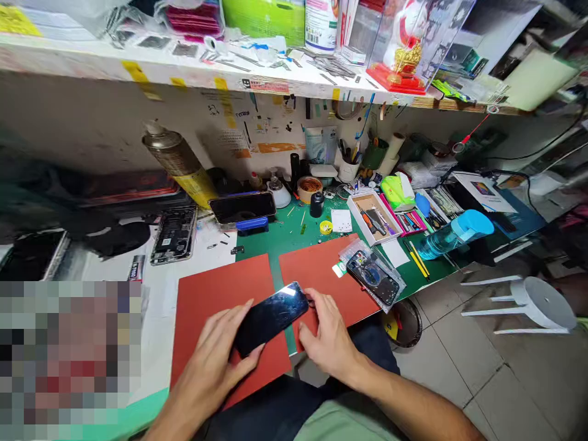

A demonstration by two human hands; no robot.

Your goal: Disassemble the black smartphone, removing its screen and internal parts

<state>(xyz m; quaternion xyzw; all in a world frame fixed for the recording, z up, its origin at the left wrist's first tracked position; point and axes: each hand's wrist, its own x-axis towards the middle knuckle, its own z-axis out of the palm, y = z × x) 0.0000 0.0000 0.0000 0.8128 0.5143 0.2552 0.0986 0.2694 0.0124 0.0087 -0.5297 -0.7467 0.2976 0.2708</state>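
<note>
A black phone (272, 318) with a glossy, reflecting screen lies tilted above the red-brown mats, spanning the gap between them. My left hand (214, 355) grips its left end, with the thumb along the lower edge and the fingers along the upper edge. By the phone's right end is my right hand (328, 334), its thumb and fingers apart; the fingertips are near a small dark thing at the corner that I cannot make out. The left mat (202, 306) and the right mat (331, 257) lie side by side on the green work surface.
Right of the mats, a phone in a clear case (374, 277) rests on plastic bags. Behind stand a tool box (374, 217), a blue bottle (454, 234) and a spray can (179, 162). An opened phone (174, 236) lies left. A shelf (184, 79) overhangs the back.
</note>
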